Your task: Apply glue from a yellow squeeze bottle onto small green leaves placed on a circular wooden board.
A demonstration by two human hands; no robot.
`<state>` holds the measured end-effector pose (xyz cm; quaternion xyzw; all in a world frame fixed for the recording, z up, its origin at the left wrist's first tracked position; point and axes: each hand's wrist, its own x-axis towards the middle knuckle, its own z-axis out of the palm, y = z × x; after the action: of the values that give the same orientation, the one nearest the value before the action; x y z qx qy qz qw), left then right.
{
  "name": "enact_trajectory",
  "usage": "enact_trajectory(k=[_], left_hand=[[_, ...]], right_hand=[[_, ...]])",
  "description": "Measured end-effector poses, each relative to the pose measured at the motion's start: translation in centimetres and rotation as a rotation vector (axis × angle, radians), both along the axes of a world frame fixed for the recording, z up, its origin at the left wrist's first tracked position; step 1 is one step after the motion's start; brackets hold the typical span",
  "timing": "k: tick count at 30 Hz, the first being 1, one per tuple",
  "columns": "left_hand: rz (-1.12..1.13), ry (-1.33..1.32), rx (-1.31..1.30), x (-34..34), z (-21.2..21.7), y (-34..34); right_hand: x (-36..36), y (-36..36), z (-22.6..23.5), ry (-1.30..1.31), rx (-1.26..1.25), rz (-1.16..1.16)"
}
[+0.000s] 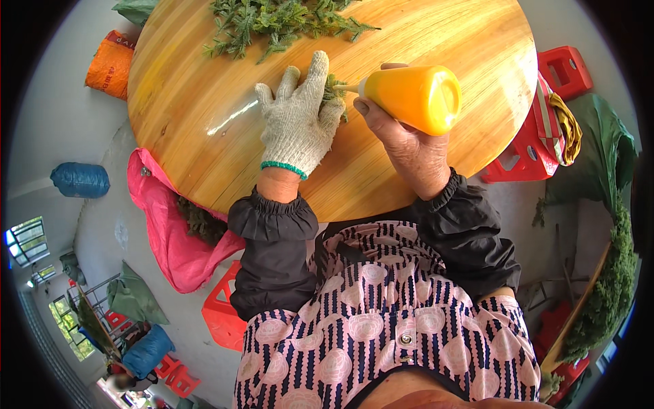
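Observation:
My left hand (296, 123), in a cream knit glove with a green cuff edge, lies on the round wooden table (211, 160) with its fingers spread. Its thumb rests over a small green artificial sprig (332, 86), partly hidden beneath the glove. Bare, my right hand (409, 140) grips a yellow squeeze bottle (419, 95) tilted on its side. The bottle's thin nozzle points left, and its tip meets the sprig beside my left index finger. Farther back on the table is a pile of green artificial branches (272, 24).
A pink sack (160, 225) with dark greenery hangs at the table's left edge. Red stools (524, 157) stand at the right, beside a green sack (589, 150). An orange bag (111, 65) is at the far left, a blue bundle (80, 179) nearer. More greenery (603, 293) lies at the lower right.

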<state>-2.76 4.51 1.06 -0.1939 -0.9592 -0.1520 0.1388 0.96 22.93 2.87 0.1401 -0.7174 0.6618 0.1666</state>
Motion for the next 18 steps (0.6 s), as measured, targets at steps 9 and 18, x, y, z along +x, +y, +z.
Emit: enact_trajectory(k=[9, 18], left_hand=[[-0.021, -0.008, -0.001, -0.1, -0.2, 0.0], [-0.009, -0.026, 0.004, -0.3, -0.5, -0.3]], right_hand=[[1.1, -0.4, 0.4, -0.081, -0.129, -0.06], [1.3, -0.6, 0.0, -0.086, -0.168, -0.092]])
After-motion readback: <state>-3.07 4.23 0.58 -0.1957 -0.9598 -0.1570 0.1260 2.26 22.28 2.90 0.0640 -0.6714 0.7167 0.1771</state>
